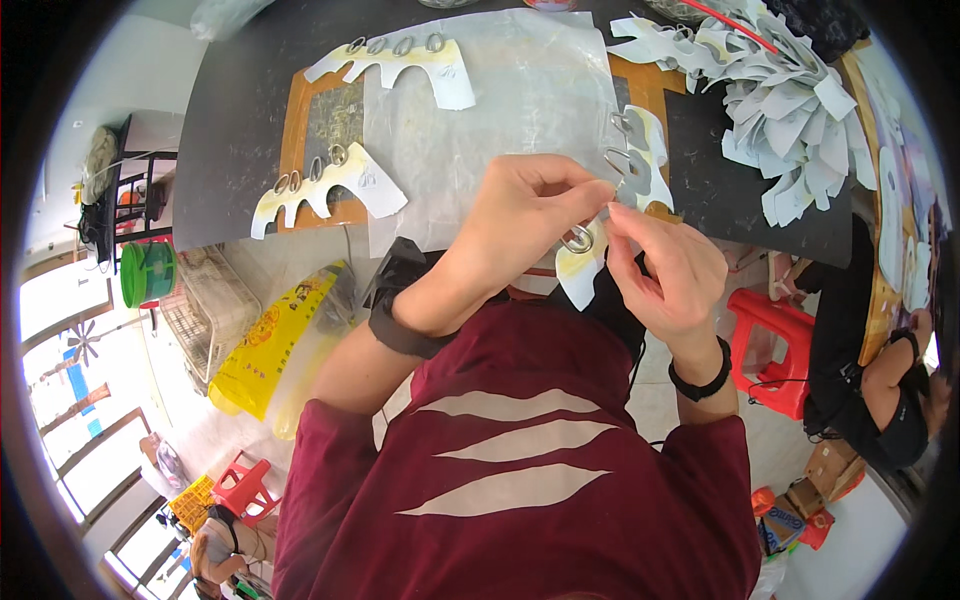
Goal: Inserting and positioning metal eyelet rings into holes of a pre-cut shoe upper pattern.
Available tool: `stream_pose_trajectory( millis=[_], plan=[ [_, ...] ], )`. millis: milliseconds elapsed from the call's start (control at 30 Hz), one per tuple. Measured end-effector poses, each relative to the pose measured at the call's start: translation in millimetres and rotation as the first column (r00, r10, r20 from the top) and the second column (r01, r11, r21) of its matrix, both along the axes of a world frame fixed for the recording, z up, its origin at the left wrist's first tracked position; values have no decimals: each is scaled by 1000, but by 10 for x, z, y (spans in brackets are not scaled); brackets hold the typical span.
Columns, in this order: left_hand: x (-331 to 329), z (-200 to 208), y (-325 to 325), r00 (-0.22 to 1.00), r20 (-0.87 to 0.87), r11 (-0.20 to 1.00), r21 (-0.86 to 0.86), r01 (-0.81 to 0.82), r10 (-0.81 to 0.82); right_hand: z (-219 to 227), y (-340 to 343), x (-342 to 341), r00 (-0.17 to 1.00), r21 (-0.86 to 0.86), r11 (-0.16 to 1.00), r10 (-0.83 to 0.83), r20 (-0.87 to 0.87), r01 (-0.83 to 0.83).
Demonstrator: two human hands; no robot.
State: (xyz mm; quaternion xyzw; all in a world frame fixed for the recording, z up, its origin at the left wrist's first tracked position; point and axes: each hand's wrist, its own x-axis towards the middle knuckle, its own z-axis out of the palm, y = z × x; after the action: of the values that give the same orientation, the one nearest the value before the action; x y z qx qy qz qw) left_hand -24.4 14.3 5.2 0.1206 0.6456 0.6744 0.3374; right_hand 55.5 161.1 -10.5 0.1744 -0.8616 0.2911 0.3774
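Note:
At the table's near right edge, a white-and-yellow scalloped piece (582,272) with oval metal rings hangs partly over the rim. My left hand (530,215) pinches the piece's edge, thumb against forefinger. Just beside it, my right hand (668,262) is closed on the same piece, fingertips almost meeting the left ones. What exactly lies between the fingertips is hidden. A metal ring (578,240) shows below my left fingers. Two similar scalloped pieces, each with several rings along one edge, lie left: one (452,82) farther back, another (368,182) nearer.
A translucent sheet (490,90) covers the middle of the black table (235,110). Many white cut pieces (790,130) are heaped at the back right. Below stand a red stool (770,350) on the right and a yellow bag (275,345) on the left. Another person's arm (885,375) shows at far right.

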Motion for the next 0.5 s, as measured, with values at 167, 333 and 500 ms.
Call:
stream_pose_trajectory(
  millis=[167, 333, 500],
  plan=[
    [7, 16, -13, 1000, 28, 1000, -26, 4, -4, 4, 28, 4, 999, 8, 999, 32, 39, -32],
    [5, -41, -17, 998, 57, 999, -34, 9, -7, -35, 68, -45, 995, 33, 995, 88, 36, -89],
    [-24, -82, -38, 995, 103, 1000, 25, 12, -14, -40, 80, -50, 996, 106, 990, 85, 41, -89]
  ],
)
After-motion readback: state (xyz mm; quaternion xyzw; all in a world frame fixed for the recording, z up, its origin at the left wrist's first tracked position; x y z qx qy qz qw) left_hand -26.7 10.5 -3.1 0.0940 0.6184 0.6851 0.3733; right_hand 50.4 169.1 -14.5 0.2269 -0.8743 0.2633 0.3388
